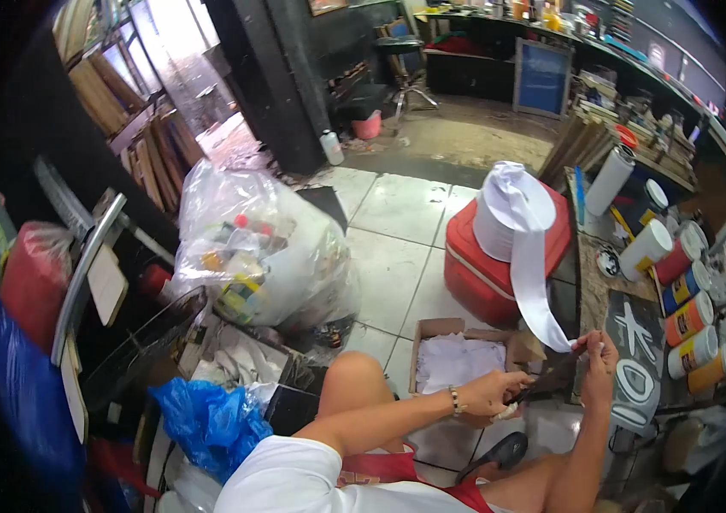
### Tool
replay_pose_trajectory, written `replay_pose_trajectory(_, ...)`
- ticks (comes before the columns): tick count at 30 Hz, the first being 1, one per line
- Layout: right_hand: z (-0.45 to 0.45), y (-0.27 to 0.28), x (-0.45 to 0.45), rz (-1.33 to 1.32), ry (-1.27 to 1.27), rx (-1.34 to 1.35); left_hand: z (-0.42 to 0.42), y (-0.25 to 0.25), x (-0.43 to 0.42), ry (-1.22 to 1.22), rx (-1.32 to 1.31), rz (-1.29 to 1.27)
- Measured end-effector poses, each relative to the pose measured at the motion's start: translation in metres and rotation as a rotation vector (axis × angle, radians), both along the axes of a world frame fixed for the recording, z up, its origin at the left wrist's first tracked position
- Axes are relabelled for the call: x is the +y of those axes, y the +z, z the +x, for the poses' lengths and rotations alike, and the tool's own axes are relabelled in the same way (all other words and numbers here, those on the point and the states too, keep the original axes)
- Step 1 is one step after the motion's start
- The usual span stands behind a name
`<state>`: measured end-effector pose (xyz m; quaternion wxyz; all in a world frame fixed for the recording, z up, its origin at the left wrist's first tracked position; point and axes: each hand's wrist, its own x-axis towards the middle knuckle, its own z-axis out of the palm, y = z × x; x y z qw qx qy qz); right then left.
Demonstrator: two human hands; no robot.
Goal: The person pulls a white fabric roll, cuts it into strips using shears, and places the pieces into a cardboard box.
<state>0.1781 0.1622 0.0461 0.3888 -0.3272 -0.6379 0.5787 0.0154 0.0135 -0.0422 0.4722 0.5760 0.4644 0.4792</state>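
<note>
A large roll of white ribbon (512,214) stands on a red cooler (474,278). Its loose strip (534,295) hangs down the front and runs to my right hand (598,352), whose fingers pinch the strip's end. My left hand (499,393) is closed around dark scissors (538,382), whose blades point up toward the right hand, near the strip's end. Below and left of the hands sits a cardboard box (461,327) holding white cut pieces (457,363).
A clear bag of bottles (252,231) stands left on the tiled floor (393,209). Paint containers (692,312) and a lettered dark board (632,359) line the right side. A blue plastic bag (209,423) lies lower left. A stool (405,64) is at the back.
</note>
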Motion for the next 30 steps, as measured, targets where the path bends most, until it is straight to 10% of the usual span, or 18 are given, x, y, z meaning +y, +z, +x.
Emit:
replay_pose_trajectory(10, 0.007, -0.003, 0.007, 0.073, -0.023, -0.096, -0.011, 0.006, 0.003, -0.056, 0.232, -0.020)
replay_pose_trajectory(15, 0.007, -0.002, 0.015, 0.238, -0.156, -0.252, -0.004, -0.006, -0.002, -0.082, -0.170, -0.137)
replay_pose_trajectory(21, 0.047, 0.017, 0.037, -0.095, -0.155, 0.365, -0.020, 0.020, -0.002, -0.324, -0.350, -0.348)
replay_pose_trajectory(30, 0.079, 0.034, 0.009, -0.012, 0.025, 0.201, 0.005, 0.002, 0.020, -0.406, -0.402, -0.405)
